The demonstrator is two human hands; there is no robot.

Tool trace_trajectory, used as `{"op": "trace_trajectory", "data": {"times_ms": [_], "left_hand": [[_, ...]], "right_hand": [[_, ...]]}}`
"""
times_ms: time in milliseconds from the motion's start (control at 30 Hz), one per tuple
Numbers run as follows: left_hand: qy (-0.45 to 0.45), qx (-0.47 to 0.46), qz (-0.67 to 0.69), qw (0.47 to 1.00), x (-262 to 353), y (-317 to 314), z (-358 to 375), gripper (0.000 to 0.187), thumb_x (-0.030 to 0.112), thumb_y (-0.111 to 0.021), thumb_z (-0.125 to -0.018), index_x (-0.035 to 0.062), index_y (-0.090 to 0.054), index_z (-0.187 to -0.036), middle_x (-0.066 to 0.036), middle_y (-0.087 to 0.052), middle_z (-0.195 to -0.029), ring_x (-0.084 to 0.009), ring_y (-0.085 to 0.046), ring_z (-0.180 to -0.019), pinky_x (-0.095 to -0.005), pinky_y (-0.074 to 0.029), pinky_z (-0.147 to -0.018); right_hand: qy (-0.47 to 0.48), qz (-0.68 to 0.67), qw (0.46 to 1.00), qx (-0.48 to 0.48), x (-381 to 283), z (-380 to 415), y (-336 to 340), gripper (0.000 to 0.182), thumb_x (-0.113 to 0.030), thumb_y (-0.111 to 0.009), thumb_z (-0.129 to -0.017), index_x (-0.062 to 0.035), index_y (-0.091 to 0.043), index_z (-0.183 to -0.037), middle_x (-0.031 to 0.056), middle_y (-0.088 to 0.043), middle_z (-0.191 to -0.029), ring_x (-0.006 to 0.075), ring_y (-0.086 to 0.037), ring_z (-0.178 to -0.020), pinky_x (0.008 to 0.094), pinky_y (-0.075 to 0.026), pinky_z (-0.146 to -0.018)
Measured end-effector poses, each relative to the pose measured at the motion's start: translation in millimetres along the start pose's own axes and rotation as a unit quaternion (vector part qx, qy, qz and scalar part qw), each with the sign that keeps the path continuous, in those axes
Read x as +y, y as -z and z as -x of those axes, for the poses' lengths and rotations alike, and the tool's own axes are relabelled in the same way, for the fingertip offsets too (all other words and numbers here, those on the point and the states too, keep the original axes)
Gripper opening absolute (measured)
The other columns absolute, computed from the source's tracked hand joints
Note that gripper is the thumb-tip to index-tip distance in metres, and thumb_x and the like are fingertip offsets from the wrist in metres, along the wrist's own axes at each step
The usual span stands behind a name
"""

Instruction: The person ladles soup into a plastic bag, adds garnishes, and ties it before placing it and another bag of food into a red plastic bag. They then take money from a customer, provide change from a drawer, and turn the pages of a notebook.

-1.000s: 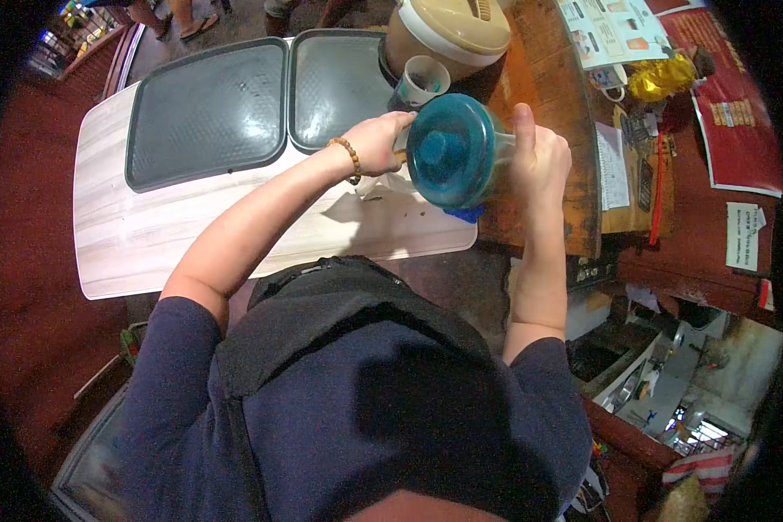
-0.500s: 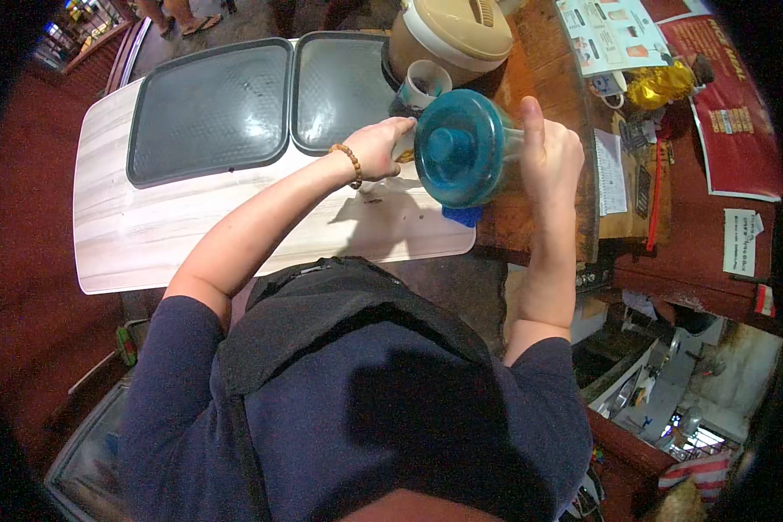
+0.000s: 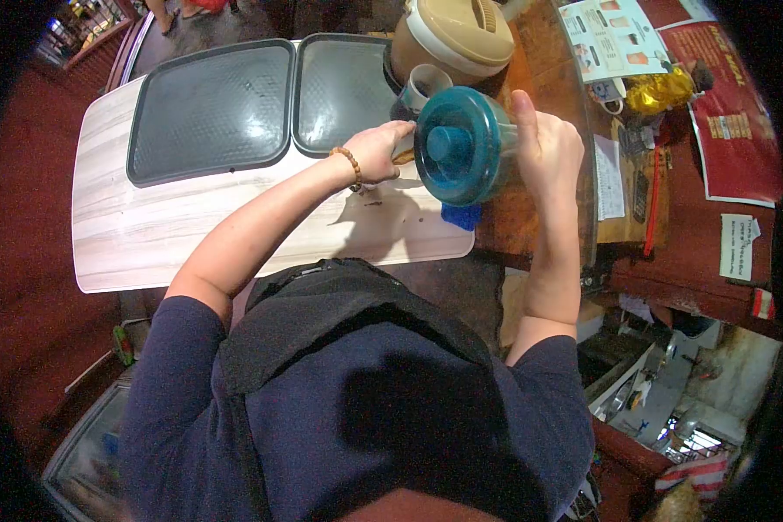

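Note:
My right hand [image 3: 548, 148] is closed on the handle of a pitcher with a round teal lid [image 3: 461, 146], which is tilted so the lid faces me. My left hand [image 3: 378, 154], with a beaded bracelet at the wrist, is closed around a small clear cup [image 3: 404, 154] beside the lid; the lid hides part of the cup. Just behind them stands a patterned cup [image 3: 426, 84]. A blue cloth [image 3: 461, 216] lies below the pitcher at the table's right end.
Two dark trays [image 3: 213, 109] [image 3: 344, 96] lie on the pale table [image 3: 174, 230]. A tan and brown drink cooler [image 3: 451, 39] stands behind. To the right are a wooden counter [image 3: 539, 78], a menu sheet [image 3: 615, 36], papers and a gold package [image 3: 659, 90]. A person's leg shows at the top left.
The pitcher has tilted slightly more, and my right hand has shifted a little. My left hand stays nearly in place. The person's feet at the top left have moved.

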State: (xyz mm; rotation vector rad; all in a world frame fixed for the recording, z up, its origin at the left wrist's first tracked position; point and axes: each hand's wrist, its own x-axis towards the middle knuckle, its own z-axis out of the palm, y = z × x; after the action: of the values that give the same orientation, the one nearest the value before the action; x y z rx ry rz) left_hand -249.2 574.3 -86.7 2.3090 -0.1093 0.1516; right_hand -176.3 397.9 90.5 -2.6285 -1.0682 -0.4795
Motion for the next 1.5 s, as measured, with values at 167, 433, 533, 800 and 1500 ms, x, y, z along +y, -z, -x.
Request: {"op": "trace_trajectory", "data": {"times_ms": [167,433,533,800,1500], "left_hand": [[0.007,-0.004,-0.005,1.000,-1.2,2.0,1.2,0.070,0.007,-0.065,-0.057,0.0041,-0.041,-0.123,-0.018,-0.046,-0.123,-0.0325,-0.046,-0.111,-0.0353,-0.038,-0.095],[0.012,-0.001,-0.002,1.000,-4.3,2.0,1.8,0.070,0.006,-0.065,-0.056,0.0036,-0.041,-0.121,-0.018,-0.046,-0.122,-0.0325,-0.047,-0.110,-0.0354,-0.039,-0.094],[0.003,-0.001,0.005,1.000,-6.9,2.0,0.9,0.070,0.006,-0.065,-0.055,0.0031,-0.042,-0.121,-0.018,-0.047,-0.122,-0.0327,-0.047,-0.110,-0.0354,-0.039,-0.094],[0.011,0.000,0.001,1.000,-9.6,-0.4,1.5,0.071,0.007,-0.067,-0.055,0.0031,-0.042,-0.121,-0.018,-0.047,-0.123,-0.0315,-0.046,-0.112,-0.0350,-0.038,-0.095],[0.040,-0.022,0.029,0.999,23.0,28.4,2.1,0.069,0.008,-0.066,-0.062,0.0017,-0.040,-0.125,-0.018,-0.047,-0.121,-0.0252,-0.057,-0.081,-0.0318,-0.046,-0.074]], "right_hand": [[0.015,0.004,1.000,0.009,-1.5,-4.7,-3.3,0.067,-0.055,-0.032,-0.087,-0.0047,-0.057,-0.050,0.0201,-0.052,-0.052,0.0388,-0.054,-0.053,0.0443,-0.042,-0.051],[0.029,0.002,1.000,0.009,-5.2,-9.0,-2.6,0.066,-0.054,-0.033,-0.087,-0.0045,-0.057,-0.050,0.0201,-0.052,-0.052,0.0385,-0.054,-0.053,0.0440,-0.042,-0.051],[0.036,0.001,0.999,0.007,-6.5,-10.3,-2.4,0.066,-0.054,-0.033,-0.087,-0.0045,-0.056,-0.049,0.0197,-0.052,-0.052,0.0382,-0.054,-0.053,0.0439,-0.042,-0.051],[0.057,-0.006,0.998,0.012,-6.6,-12.6,-5.2,0.065,-0.052,-0.035,-0.087,-0.0050,-0.056,-0.048,0.0184,-0.052,-0.051,0.0368,-0.054,-0.052,0.0431,-0.042,-0.050],[-0.268,-0.541,0.797,-0.010,134.6,70.7,-145.4,0.062,-0.053,-0.041,-0.086,-0.0013,-0.062,-0.061,0.0059,-0.059,-0.058,0.0146,-0.054,-0.055,0.0271,-0.041,-0.055]]}}
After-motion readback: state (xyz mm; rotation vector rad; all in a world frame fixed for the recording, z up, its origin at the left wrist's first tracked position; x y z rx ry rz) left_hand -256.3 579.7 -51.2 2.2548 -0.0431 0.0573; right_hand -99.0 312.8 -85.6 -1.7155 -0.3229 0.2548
